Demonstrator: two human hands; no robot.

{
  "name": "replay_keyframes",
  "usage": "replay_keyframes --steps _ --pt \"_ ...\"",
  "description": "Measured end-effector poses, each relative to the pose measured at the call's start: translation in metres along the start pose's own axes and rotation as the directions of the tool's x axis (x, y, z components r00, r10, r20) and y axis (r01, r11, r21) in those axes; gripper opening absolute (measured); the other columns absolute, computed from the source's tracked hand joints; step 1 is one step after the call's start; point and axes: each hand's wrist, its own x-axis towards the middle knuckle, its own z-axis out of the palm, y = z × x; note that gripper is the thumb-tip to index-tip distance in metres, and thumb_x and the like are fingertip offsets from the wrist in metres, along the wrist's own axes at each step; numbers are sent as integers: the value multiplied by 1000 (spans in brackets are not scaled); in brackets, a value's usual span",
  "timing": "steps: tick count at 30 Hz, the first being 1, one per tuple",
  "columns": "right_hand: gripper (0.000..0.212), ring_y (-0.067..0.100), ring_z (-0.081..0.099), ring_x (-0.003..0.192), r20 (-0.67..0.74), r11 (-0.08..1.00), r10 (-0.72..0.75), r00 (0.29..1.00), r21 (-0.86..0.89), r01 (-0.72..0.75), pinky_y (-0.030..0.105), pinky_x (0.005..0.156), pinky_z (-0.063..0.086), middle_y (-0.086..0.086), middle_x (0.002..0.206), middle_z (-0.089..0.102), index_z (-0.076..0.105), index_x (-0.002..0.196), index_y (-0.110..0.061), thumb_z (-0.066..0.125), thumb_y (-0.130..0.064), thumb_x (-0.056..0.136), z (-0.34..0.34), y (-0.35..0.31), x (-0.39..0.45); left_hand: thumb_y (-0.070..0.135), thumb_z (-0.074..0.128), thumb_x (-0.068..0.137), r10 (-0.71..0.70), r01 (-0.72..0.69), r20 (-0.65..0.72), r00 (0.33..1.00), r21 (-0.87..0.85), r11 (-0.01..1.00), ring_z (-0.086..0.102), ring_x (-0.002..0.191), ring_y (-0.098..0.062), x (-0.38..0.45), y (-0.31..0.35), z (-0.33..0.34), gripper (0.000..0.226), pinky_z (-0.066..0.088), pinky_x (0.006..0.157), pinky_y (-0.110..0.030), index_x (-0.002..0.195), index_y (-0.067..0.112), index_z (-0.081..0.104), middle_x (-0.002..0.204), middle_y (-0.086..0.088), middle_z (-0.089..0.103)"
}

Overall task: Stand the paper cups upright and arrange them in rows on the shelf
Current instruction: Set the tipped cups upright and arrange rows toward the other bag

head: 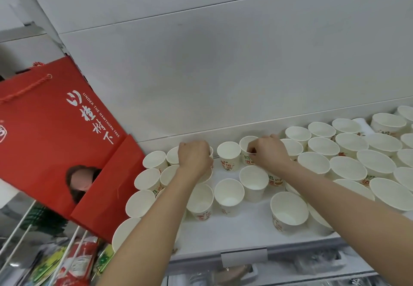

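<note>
The red bag [55, 133] at the shelf's [234, 229] left end reads "UNDER THE HAWTHORN TREE". The left hand [194, 157] curls over a largely hidden cup [210, 151]; the right hand [268, 151] pinches the rim of a back-edge cup [245, 146] whose print is unreadable.

We have one view only, from the head, looking forward and down over both forearms onto the white shelf [234, 232] from close range. The wide lens bends the back panel [223, 66] and tilts the scene (the shelf edge runs slantwise). The shelf sits within arm's reach, filling the lower half.
</note>
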Motion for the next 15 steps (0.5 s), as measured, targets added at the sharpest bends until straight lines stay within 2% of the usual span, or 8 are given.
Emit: replay_keyframes --steps 1,4,8,10,12,13,15 --pt "14 25 45 70 0 1000 4 1000 1 -4 28 73 31 4 77 68 69 79 -23 57 -17 81 0 -1 1 21 60 81 -21 21 -7 1000 16 1000 63 90 -25 1 3 0 2 29 71 -29 81 21 62 89 -3 68" --pt "11 24 47 68 -9 1000 -2 1000 -5 2 29 77 32 4 75 68 69 78 -22 59 -19 81 2 -3 4 18 60 82 -83 85 -42 996 27 996 64 90 -25 6 8 4 13 34 68 -27 93 20 67 94 -4 68" --pt "14 25 48 68 -25 1000 -24 999 -16 24 29 73 27 5 74 68 68 76 -22 57 -17 82 2 -3 4 32 64 83 -104 105 -43 994 4 994 65 85 -24 8 9 15 15 35 63 -28 92 22 70 91 -3 69" --pt "14 24 43 68 -34 998 -37 999 -52 35 29 71 24 5 75 67 68 77 -22 56 -16 83 -2 0 3 43 67 81 -75 72 -63 995 -55 996 63 96 -24 9 7 17 28 37 74 -30 102 25 69 100 -1 70" --pt "16 24 42 69 -27 998 -24 999 -51 23 29 70 24 6 77 66 68 78 -21 54 -15 83 -5 2 2 41 71 77 20 -37 -97 995 -182 983 59 108 -20 9 8 15 39 36 91 -32 114 30 65 113 4 68" --pt "16 25 43 70 -16 999 -22 1000 -37 21 29 70 24 7 77 66 68 78 -20 53 -14 83 -5 4 2 39 73 75 78 -99 -100 992 -224 970 57 111 -18 10 11 15 41 34 96 -31 115 33 65 116 6 66" --pt "16 26 49 72 -1 999 -30 1000 16 30 30 68 26 7 74 64 68 77 -20 54 -13 81 -2 6 4 38 72 76 178 -191 -82 981 -186 964 56 109 -17 13 18 14 32 27 103 -31 108 35 69 108 8 69"
